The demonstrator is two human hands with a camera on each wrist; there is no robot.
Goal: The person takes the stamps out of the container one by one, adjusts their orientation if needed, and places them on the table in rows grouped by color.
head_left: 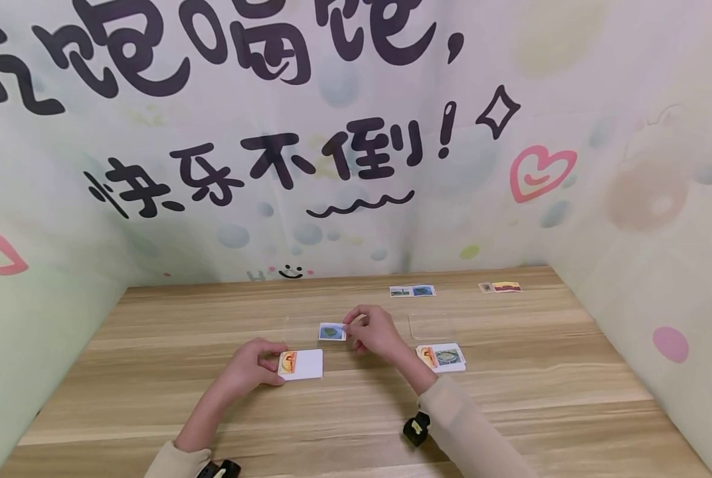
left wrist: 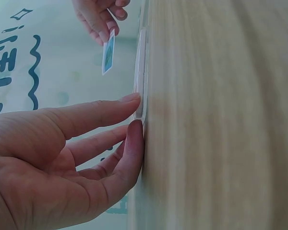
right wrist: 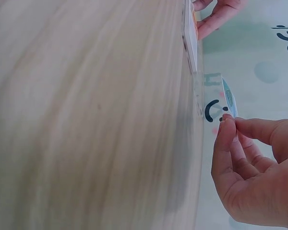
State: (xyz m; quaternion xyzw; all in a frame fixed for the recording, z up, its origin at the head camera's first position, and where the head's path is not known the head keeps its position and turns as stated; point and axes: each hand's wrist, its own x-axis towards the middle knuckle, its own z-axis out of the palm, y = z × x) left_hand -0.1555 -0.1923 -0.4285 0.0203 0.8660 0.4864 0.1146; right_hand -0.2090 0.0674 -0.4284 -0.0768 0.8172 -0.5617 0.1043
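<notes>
Low over the table, my right hand [head_left: 375, 330] pinches a small picture card [head_left: 331, 331] between thumb and fingertips. The card has a white border and a green shape on blue; the right wrist view shows it tilted, held at one end. My left hand [head_left: 253, 366] grips the left end of a flat white card [head_left: 308, 365], thumb on the near edge and forefinger at the far corner. An orange picture [head_left: 287, 362] covers that card's left part. In the left wrist view the white card [left wrist: 140, 72] lies low at the tabletop, seen edge-on.
A second white card [head_left: 451, 366] with orange and green pictures lies right of my right forearm. Clear plastic pieces [head_left: 430, 326] lie behind the white cards. Farther back are a blue-green picture pair [head_left: 412, 291] and a red-yellow one [head_left: 501, 287]. A printed wall [head_left: 356, 245] stands behind.
</notes>
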